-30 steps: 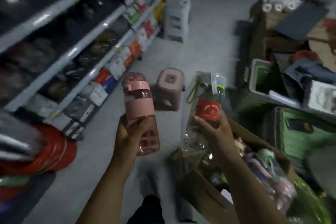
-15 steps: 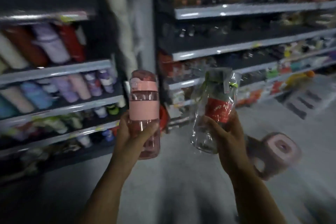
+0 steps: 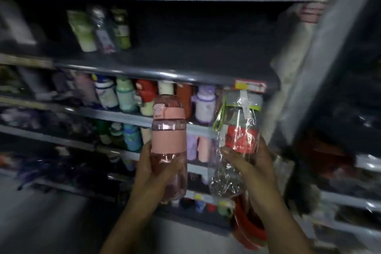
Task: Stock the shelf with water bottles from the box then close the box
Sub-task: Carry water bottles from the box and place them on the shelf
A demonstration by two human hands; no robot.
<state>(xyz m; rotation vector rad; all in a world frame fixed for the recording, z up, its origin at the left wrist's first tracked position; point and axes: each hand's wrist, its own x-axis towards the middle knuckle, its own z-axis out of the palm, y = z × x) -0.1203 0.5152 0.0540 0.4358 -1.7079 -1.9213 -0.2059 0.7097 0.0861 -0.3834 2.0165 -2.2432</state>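
Blur smears shelved bottles (image 3: 61,86) at left and print on the wrapped bottle (image 3: 241,140).

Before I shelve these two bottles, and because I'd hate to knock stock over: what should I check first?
1. Left hand grip on pink bottle: ok, fingers wrap its lower body.
2. Right hand grip on wrapped bottle: ok, thumb across the front.
3. Both bottles upright: ok.
4. Room on shelf: ok, a dark gap shows right of three bottles.
5. Box ready to close: cannot tell, out of view.
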